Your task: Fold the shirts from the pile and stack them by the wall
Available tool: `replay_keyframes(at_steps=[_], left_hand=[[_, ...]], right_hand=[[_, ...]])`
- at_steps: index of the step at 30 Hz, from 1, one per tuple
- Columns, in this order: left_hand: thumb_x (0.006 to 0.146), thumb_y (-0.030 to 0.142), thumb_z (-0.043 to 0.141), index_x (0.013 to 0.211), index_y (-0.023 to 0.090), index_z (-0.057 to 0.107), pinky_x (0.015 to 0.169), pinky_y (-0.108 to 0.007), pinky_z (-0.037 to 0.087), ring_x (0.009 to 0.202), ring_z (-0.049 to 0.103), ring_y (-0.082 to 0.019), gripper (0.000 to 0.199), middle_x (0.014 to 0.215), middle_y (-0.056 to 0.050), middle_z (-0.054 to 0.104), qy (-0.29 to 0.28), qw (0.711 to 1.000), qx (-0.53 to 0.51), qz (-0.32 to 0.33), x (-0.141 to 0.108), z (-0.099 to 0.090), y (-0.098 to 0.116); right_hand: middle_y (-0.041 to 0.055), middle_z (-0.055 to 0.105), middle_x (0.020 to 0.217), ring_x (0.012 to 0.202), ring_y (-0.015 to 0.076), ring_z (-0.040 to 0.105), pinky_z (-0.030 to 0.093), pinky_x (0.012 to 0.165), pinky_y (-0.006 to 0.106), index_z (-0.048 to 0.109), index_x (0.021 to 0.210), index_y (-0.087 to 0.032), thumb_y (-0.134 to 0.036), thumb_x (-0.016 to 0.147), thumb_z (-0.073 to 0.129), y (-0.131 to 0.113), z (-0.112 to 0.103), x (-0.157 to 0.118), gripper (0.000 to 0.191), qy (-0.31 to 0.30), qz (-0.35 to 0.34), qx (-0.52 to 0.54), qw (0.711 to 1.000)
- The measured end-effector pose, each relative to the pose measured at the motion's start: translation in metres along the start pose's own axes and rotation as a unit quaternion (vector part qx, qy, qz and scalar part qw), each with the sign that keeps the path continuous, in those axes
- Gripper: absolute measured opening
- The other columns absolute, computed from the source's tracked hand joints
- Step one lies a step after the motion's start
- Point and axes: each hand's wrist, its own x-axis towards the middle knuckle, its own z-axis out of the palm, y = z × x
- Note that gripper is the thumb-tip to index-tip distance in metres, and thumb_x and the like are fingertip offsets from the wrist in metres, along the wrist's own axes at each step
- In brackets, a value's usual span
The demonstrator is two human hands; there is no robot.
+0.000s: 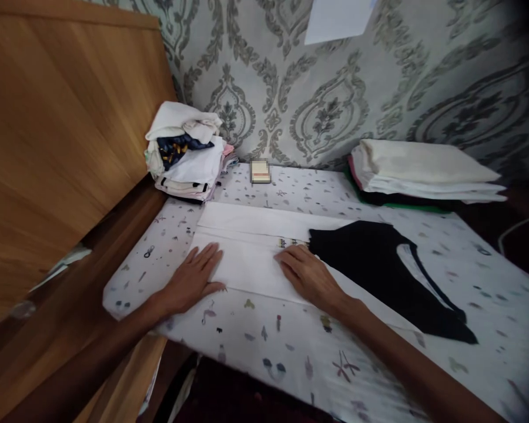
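Observation:
A T-shirt with a white body (pixel 247 267) and a black neck and shoulder part (pixel 370 264) lies flat on the patterned sheet, its collar toward the right. A long fold runs along the white part, and some dark lettering shows near the middle. My left hand (pixel 189 279) rests palm down on the shirt's lower left end, fingers spread and thumb out. Over the middle, beside the lettering, my right hand (pixel 306 273) lies on the white cloth with its fingers close together and slightly bent. Its thumb is mostly hidden.
A pile of folded clothes (pixel 189 155) stands at the back left, beside a wooden cabinet (pixel 70 106). Another folded stack (pixel 423 170) is at the back right. Against the patterned wall sits a small blurred box (pixel 260 172). The sheet-covered surface (pixel 264 346) ends close to my body.

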Motion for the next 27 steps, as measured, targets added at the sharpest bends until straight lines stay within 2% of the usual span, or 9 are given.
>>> replay_keyframes(at_steps=[3,6,9,11,14,17,22,25,27], left_hand=[[0.1,0.058,0.033,0.156,0.02,0.027,0.124,-0.049,0.018,0.154,0.02,-0.025,0.067,0.165,-0.014,0.025,0.007,0.999,-0.027,-0.037,-0.013,-0.007,-0.021],[0.101,0.05,0.034,0.149,0.023,0.041,0.118,-0.044,0.033,0.147,0.035,-0.024,0.055,0.16,-0.012,0.038,0.061,0.988,-0.105,-0.096,-0.008,-0.021,-0.044],[0.097,0.038,0.041,0.132,0.018,0.057,0.101,-0.037,0.048,0.123,0.059,-0.023,0.043,0.136,-0.013,0.061,0.109,0.964,-0.15,-0.192,0.028,-0.04,-0.07],[0.092,0.029,0.047,0.119,0.016,0.065,0.093,-0.033,0.05,0.108,0.064,-0.022,0.035,0.118,-0.011,0.069,0.101,0.951,-0.137,-0.259,0.063,-0.051,-0.086],[0.087,0.024,0.051,0.1,0.017,0.07,0.089,-0.033,0.048,0.102,0.066,-0.025,0.025,0.106,-0.01,0.073,0.089,0.94,-0.105,-0.311,0.111,-0.059,-0.102],[0.087,0.033,0.052,0.09,0.018,0.071,0.082,-0.036,0.047,0.1,0.067,-0.03,0.024,0.101,-0.014,0.074,0.091,0.926,-0.087,-0.355,0.138,-0.055,-0.106],[0.085,0.048,0.054,0.09,0.021,0.07,0.078,-0.039,0.046,0.106,0.066,-0.036,0.032,0.109,-0.017,0.074,0.098,0.906,-0.073,-0.405,0.149,-0.041,-0.101],[0.078,0.047,0.06,0.081,0.022,0.069,0.079,-0.04,0.046,0.106,0.066,-0.037,0.027,0.103,-0.015,0.076,0.096,0.904,-0.074,-0.409,0.153,-0.038,-0.099],[0.073,0.042,0.063,0.073,0.022,0.066,0.075,-0.038,0.046,0.099,0.068,-0.036,0.02,0.091,-0.012,0.076,0.094,0.904,-0.083,-0.409,0.157,-0.039,-0.1]], right_hand=[[0.0132,0.064,0.1,0.093,0.0264,0.057,0.05,0.083,0.042,0.066,0.099,-0.017,-0.019,0.099,0.042,-0.008,0.001,0.005,0.024,-0.005,-0.001,-0.001,1.0],[0.0121,0.064,0.1,0.093,0.0244,0.057,0.049,0.086,0.04,0.065,0.096,-0.017,-0.018,0.099,0.043,-0.037,0.01,0.021,0.022,-0.028,-0.022,0.017,0.999],[0.0115,0.064,0.102,0.095,0.0242,0.057,0.049,0.087,0.039,0.066,0.095,-0.016,-0.02,0.097,0.052,-0.082,0.027,0.047,0.014,-0.089,-0.062,0.012,0.994],[0.0133,0.064,0.105,0.1,0.0265,0.056,0.049,0.087,0.041,0.066,0.099,-0.013,-0.026,0.095,0.059,-0.111,0.038,0.067,0.015,-0.119,-0.081,-0.007,0.99],[0.0162,0.063,0.106,0.104,0.0302,0.055,0.052,0.084,0.043,0.066,0.103,-0.01,-0.04,0.091,0.066,-0.143,0.046,0.091,0.032,-0.132,-0.083,-0.01,0.988],[0.0185,0.064,0.104,0.103,0.0323,0.056,0.055,0.076,0.043,0.065,0.105,-0.008,-0.043,0.092,0.064,-0.158,0.05,0.105,0.038,-0.141,-0.066,-0.01,0.988],[0.0195,0.066,0.099,0.094,0.0301,0.061,0.056,0.064,0.038,0.066,0.104,-0.007,-0.018,0.094,0.054,-0.166,0.058,0.111,0.02,-0.133,-0.057,-0.033,0.989],[0.021,0.067,0.098,0.09,0.029,0.061,0.056,0.06,0.036,0.067,0.101,-0.007,-0.009,0.09,0.054,-0.171,0.062,0.11,0.017,-0.121,-0.055,-0.048,0.99],[0.0214,0.068,0.099,0.092,0.0291,0.062,0.056,0.06,0.035,0.067,0.1,-0.007,-0.008,0.089,0.055,-0.174,0.061,0.11,0.017,-0.12,-0.039,-0.049,0.991]])
